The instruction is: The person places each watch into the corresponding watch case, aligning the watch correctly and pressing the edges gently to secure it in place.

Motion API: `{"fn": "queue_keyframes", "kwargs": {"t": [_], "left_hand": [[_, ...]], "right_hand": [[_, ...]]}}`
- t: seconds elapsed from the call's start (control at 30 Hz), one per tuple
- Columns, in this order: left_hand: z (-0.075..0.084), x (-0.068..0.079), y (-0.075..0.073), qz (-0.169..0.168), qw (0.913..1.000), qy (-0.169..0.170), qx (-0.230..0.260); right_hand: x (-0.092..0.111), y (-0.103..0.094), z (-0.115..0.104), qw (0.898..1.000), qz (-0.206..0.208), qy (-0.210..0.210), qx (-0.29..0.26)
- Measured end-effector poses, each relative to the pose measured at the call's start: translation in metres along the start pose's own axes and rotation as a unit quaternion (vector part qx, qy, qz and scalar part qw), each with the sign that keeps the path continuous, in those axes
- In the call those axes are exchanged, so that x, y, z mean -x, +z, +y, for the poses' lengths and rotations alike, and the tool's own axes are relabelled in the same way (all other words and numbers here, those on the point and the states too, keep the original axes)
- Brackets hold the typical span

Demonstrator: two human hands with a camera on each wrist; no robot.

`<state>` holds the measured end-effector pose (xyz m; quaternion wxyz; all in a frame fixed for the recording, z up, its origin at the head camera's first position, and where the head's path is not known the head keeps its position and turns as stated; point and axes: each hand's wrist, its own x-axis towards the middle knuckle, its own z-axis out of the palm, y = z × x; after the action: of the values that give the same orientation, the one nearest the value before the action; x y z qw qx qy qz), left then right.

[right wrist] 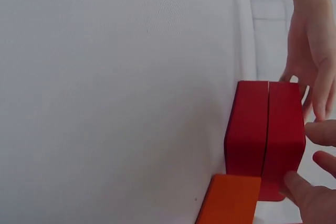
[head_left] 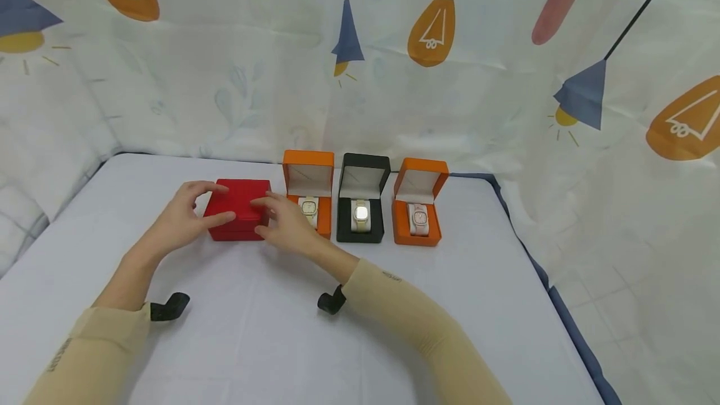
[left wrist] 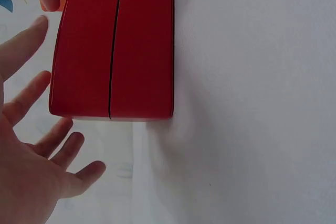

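Observation:
A closed red box [head_left: 245,202] stands on the white cloth at the left end of a row of watch boxes. My left hand [head_left: 179,212] is at its left side, thumb and fingers spread apart over the lid's edge. In the left wrist view those fingers look straight and loose beside the red box [left wrist: 142,51], whose lid seam shows as a thin dark line. From the right, my right hand [head_left: 289,224] reaches to the same box with its fingers extended. The right thumb seems to touch the front of the lid of the red box [right wrist: 286,129]. Its inside is hidden.
Right of it stand an open orange box [head_left: 308,170] with a watch, an open dark box [head_left: 361,236] with a watch, and another open orange box [head_left: 417,239] with a watch. The first orange box is close behind my right hand. A patterned curtain [head_left: 253,105] hangs behind the table.

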<state>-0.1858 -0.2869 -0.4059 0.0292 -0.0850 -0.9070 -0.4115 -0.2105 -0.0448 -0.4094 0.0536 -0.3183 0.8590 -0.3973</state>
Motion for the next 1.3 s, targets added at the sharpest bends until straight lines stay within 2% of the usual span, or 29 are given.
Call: {"fn": "queue_keyframes", "kwargs": {"t": [0.2, 0.4, 0.63, 0.77, 0.87, 1.07, 1.3], "left_hand": [[0.012, -0.010, 0.004, 0.069, 0.9975, 0.008, -0.016], [0.028, -0.024, 0.011, 0.088, 0.9959, 0.015, -0.015], [0.048, -0.041, 0.019, 0.087, 0.9960, 0.020, -0.006], [0.052, -0.050, 0.025, 0.091, 0.9949, 0.044, 0.009], [0.053, -0.057, 0.030, 0.088, 0.9941, 0.058, 0.023], [0.062, -0.070, 0.040, 0.070, 0.9956, 0.052, 0.034], [0.071, -0.083, 0.048, 0.043, 0.9971, 0.044, 0.045]], "right_hand": [[0.004, -0.012, 0.005, 0.999, -0.006, -0.024, -0.033], [0.008, -0.030, 0.003, 0.998, -0.006, -0.051, -0.031], [0.007, -0.061, 0.007, 0.995, 0.056, -0.084, -0.014], [0.005, -0.081, 0.010, 0.994, 0.059, -0.094, -0.023], [0.000, -0.095, 0.012, 0.993, 0.064, -0.095, -0.002], [-0.013, -0.120, 0.014, 0.991, 0.073, -0.068, 0.084], [-0.022, -0.130, 0.021, 0.992, 0.057, -0.022, 0.115]]}}
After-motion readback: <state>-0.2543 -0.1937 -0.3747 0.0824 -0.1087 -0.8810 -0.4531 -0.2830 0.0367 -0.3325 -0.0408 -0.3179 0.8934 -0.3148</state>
